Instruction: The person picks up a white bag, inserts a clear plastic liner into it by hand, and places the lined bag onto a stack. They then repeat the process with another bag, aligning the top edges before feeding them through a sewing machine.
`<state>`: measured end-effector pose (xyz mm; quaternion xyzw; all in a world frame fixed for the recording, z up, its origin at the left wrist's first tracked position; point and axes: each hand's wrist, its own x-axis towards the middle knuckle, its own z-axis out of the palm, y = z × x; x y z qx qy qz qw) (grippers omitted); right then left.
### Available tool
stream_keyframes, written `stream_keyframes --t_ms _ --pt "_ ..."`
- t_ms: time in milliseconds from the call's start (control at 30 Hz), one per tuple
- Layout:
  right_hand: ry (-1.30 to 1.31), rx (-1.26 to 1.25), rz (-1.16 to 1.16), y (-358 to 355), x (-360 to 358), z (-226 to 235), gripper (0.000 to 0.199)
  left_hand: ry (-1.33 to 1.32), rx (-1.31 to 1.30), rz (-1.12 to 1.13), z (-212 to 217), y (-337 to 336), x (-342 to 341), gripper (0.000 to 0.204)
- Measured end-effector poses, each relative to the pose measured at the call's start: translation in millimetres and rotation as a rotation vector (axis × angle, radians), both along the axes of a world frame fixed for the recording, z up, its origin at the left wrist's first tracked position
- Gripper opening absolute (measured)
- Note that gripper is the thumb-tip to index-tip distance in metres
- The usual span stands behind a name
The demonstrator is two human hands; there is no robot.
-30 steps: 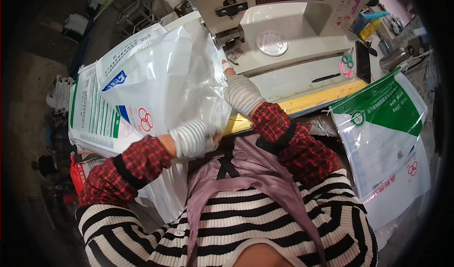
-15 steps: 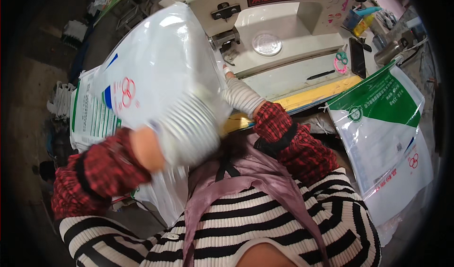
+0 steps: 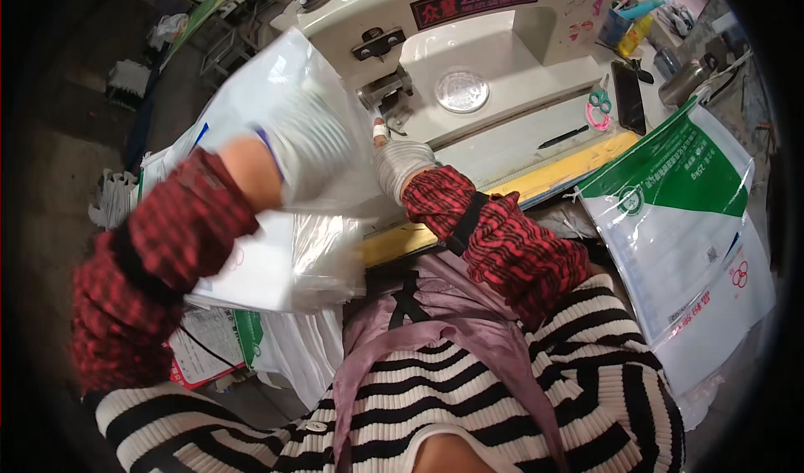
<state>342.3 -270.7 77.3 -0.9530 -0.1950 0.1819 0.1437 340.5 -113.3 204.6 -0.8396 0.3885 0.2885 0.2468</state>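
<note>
A white woven plastic bag (image 3: pixel 272 75) stands partly raised at the left of the sewing machine (image 3: pixel 494 63); its lower part is folded and blurred. Over the bag lies my left hand (image 3: pixel 314 142), in a striped pale glove, its fingers smeared by motion. My right hand (image 3: pixel 402 167), also gloved, is at the bag's right edge, just before the machine's sewing head (image 3: pixel 387 88). Its taped thumb shows at that edge, apparently pinching the plastic; the other fingers are mostly hidden.
Scissors (image 3: pixel 599 100), a black pen (image 3: pixel 564 136) and a phone (image 3: pixel 628 96) lie on the machine table. A green-and-white bag (image 3: pixel 670 222) hangs off the right side. More white bags (image 3: pixel 293 347) are stacked at the lower left. A yellow strip (image 3: pixel 578 159) lines the table's front edge.
My left hand has moved up and away from me across the bag. The bag has turned and folded, its printed face mostly out of sight. My right hand has shifted slightly left.
</note>
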Motion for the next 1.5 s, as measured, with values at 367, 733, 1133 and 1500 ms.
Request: stream_keyframes --t_ms 367,733,1133,1500 --pt "0.257 0.157 0.047 -5 -46 18 0.057 0.652 -1.24 0.255 -23 -77 -65 0.009" --pt "0.2 0.259 -0.103 -1 -18 18 0.054 0.247 -0.783 0.214 -59 -89 -129 0.017" --pt "0.168 0.405 -0.145 -14 -67 -16 0.075 0.327 -0.46 -0.015 -48 -88 -121 0.021" --pt "0.011 0.106 0.051 1 0 5 0.076 0.431 -0.074 -0.079 61 -92 -82 0.019"
